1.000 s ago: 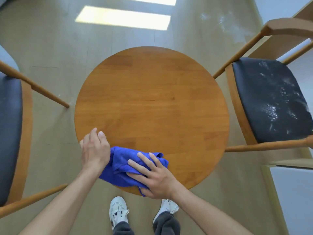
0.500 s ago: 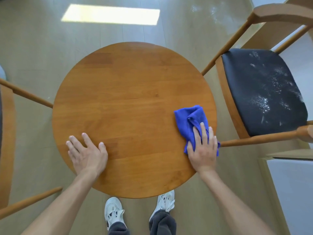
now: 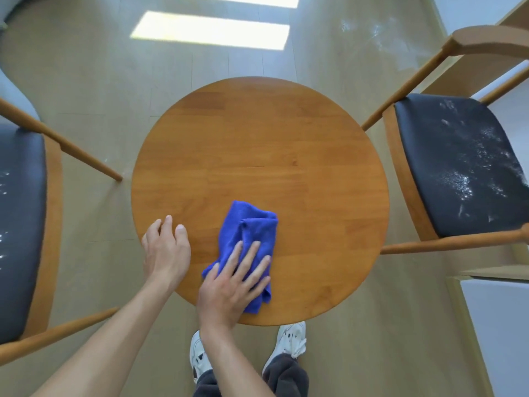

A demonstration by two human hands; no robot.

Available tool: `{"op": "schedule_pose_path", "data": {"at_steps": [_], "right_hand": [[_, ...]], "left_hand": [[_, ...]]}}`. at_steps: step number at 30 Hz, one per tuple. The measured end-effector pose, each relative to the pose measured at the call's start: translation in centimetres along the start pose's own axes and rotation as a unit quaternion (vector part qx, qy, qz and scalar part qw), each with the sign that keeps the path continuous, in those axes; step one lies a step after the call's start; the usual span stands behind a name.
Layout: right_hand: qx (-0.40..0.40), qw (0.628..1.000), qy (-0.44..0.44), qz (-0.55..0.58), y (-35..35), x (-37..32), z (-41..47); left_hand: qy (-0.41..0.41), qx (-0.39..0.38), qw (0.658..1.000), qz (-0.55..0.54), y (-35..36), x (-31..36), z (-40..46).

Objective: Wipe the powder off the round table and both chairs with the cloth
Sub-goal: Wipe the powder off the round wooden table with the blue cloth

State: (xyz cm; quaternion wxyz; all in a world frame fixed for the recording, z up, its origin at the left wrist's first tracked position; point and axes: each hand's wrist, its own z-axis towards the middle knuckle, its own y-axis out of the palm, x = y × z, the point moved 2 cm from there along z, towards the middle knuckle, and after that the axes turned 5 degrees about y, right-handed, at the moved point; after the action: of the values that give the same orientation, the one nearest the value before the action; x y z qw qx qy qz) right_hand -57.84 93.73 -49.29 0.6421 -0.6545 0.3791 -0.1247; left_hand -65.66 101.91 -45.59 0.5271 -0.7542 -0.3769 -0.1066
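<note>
Blue cloth [image 3: 248,239], crumpled and folded, lying on the near part of the round wooden table [image 3: 272,144], pinned flat by the right hand [image 3: 232,285] with fingers spread; left hand [image 3: 166,250] beside it, fingers loosely extended on the tabletop; powder-speckled black-seated chairs [image 3: 458,167] [image 3: 20,219] flanking the table.

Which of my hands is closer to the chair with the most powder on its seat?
Right. Your right hand presses the blue cloth on the round table, on the side toward that powdery chair. Your left hand rests at the table's opposite edge, farther away.
</note>
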Motion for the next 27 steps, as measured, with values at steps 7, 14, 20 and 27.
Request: {"op": "schedule_pose_path", "data": {"at_steps": [7,14,20,27], "right_hand": [[-0.071,0.871,-0.484,-0.034,-1.6,7.4,2.8],[-0.088,0.712,-0.684,-0.128,-6.0,13.7,15.5],[0.021,0.872,-0.475,-0.114,-9.5,18.3,25.9],[0.109,0.993,0.017,-0.046,-6.5,10.0,27.5]], "left_hand": [[-0.003,0.033,0.999,0.000,0.8,0.2,0.1],[-0.044,0.050,0.998,0.018,2.6,1.7,0.0],[-0.064,0.075,0.994,0.044,3.5,2.5,0.0],[-0.058,0.089,0.991,0.087,2.1,1.8,1.2]]}}
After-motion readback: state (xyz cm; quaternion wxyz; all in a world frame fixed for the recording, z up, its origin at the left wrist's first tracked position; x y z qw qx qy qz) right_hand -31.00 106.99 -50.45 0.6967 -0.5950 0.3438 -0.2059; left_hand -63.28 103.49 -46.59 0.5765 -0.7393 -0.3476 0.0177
